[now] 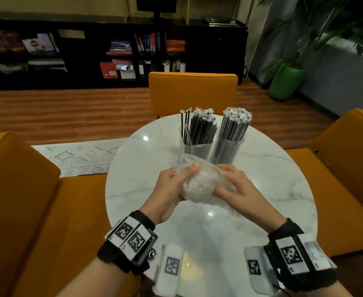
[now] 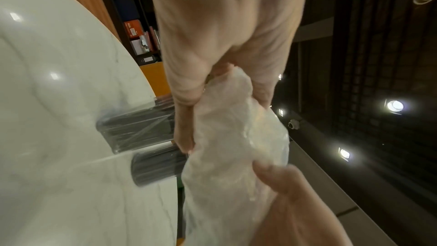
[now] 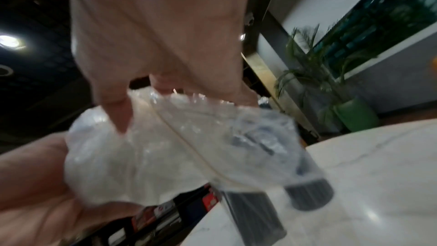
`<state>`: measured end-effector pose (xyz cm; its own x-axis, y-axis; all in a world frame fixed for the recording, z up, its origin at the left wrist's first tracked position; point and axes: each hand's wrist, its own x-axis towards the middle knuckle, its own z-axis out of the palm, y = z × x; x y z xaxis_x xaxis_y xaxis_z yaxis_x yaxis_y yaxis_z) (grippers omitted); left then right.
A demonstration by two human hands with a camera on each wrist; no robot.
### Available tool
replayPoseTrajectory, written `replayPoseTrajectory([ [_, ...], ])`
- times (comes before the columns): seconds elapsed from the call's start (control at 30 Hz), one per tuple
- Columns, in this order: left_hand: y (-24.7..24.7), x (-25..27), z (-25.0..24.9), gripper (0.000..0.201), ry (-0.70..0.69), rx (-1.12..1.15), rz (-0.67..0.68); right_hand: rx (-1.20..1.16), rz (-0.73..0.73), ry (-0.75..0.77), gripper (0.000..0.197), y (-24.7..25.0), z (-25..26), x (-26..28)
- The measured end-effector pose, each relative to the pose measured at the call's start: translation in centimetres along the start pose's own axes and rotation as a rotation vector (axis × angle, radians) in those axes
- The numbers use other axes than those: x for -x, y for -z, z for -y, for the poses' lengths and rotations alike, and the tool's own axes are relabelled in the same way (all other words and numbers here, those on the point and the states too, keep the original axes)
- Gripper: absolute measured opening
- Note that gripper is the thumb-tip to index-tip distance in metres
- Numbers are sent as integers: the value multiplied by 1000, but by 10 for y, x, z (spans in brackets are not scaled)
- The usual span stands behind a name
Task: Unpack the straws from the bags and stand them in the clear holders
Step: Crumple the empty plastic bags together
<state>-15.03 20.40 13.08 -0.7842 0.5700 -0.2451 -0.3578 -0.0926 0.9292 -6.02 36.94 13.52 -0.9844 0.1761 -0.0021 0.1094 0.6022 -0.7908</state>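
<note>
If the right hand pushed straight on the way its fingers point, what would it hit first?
Likely the crumpled plastic bag that the right hand already grips, then the left hand behind it; depth is uncertain.

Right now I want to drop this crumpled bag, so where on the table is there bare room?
Bare marble lies left of the holders, toward the table's left rim, and on the right beyond the right hand. The near middle between the wrists is open too. The far edge is crowded with straws; both hands grip the bag.

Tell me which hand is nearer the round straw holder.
Right. The right hand sits just in front of the round straw holder; the left hand is farther left, both gripping the crumpled bag.
</note>
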Motion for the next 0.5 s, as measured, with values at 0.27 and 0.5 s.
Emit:
replayPoseTrajectory([
  [0.27,4,3,1,40,56,9,-33,-387,-109,18,52,20,-19,46],
  [0.5,-74,15,6,45,204,-129,431,-639,38,-24,61,44,-18,71],
])
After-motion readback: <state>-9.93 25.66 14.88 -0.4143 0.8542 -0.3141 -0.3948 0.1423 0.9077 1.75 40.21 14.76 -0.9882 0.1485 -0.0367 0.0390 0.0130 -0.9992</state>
